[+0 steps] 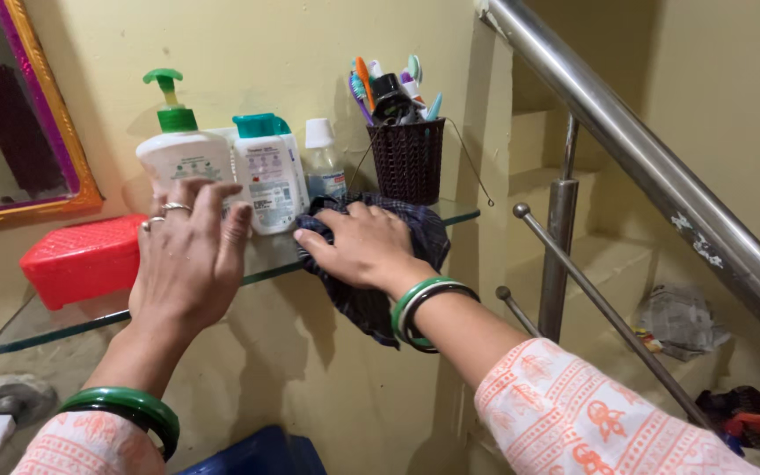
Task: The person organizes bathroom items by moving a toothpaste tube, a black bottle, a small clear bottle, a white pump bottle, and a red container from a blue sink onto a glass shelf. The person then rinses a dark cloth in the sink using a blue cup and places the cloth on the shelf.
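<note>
A dark checked cloth [371, 264] lies on the glass shelf [37, 325], near its right end, with part of it hanging down over the near edge. The right hand [361, 244] presses flat on top of the cloth, fingers spread and pointing left, palm down rather than closed around it. The left hand [188, 255] is raised at the near edge of the shelf, open with fingers together, its fingertips against a white pump bottle [182, 145] with a green pump (two rings show on this hand). Just to the right of that bottle stands a white bottle with a teal cap [267, 176], then a small clear bottle with a white cap [323, 163]. Further right, behind the cloth, a dark woven basket [408, 158] holds toothbrushes. A red plastic box [81, 259] sits on the left part of the shelf, below a gilt-framed mirror [19, 114]. A steel stair railing [661, 176] runs down on the right.
</note>
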